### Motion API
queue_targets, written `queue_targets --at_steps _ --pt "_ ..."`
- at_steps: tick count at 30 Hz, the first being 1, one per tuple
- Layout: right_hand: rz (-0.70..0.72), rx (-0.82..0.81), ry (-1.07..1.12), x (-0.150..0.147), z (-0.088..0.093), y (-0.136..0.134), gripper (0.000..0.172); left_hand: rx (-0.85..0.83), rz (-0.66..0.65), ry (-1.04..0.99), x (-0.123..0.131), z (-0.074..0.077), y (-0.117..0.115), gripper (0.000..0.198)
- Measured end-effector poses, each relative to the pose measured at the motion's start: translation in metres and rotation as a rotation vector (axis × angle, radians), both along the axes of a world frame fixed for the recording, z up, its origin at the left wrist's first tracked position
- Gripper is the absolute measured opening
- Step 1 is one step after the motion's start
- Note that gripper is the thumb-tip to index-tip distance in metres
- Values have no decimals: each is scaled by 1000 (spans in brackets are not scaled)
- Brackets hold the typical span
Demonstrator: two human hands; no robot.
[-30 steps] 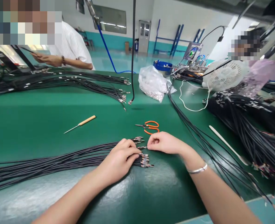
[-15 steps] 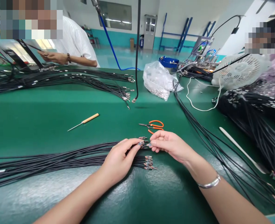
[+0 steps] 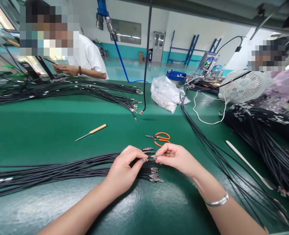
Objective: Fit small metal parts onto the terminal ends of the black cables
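My left hand (image 3: 125, 167) pinches one black cable near its stripped end (image 3: 144, 160), where coloured wires and metal show. Close by on the right, the thumb and forefinger of my right hand (image 3: 177, 157) are closed on a small metal connector piece (image 3: 154, 157). The two pieces almost meet; whether they touch I cannot tell. Under and around my left hand lies a bundle of black cables (image 3: 85, 163). Its other metal-tipped ends (image 3: 154, 176) fan out just below my fingers. Orange-handled snips (image 3: 162, 138) lie right behind my right hand.
A wooden-handled awl (image 3: 97, 129) lies on the green table. Further back are more black cables (image 3: 105, 93), a plastic bag of small metal parts (image 3: 166, 94) and a hanging black cable (image 3: 146, 65). Right: a white fan (image 3: 247, 86) and heaped cables (image 3: 264, 130). A co-worker (image 3: 90, 55) sits across.
The whole view has shifted slightly downward as the head tilted. My right hand has brought the small connector piece nearer the cable end; both hands keep their pinch.
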State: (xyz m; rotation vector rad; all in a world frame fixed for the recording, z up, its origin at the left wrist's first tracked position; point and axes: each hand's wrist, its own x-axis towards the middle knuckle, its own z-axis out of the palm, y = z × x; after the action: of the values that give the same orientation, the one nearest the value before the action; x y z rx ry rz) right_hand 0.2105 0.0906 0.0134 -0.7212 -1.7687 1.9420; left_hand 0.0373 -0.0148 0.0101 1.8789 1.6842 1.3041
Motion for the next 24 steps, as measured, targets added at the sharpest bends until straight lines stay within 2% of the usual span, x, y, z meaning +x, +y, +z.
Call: queue_targets --at_steps 6,14,20,24 --pt "-52 169 13 1 4 -4 19 57 32 89 1 -3 0 14" --pt "-147 434 -47 1 8 -10 15 57 68 80 4 -4 4 12" --pt "-193 454 -96 -3 7 -10 11 32 29 110 2 -11 9 14" --pt "-174 412 -199 -3 -3 0 9 20 6 143 1 -16 11 18"
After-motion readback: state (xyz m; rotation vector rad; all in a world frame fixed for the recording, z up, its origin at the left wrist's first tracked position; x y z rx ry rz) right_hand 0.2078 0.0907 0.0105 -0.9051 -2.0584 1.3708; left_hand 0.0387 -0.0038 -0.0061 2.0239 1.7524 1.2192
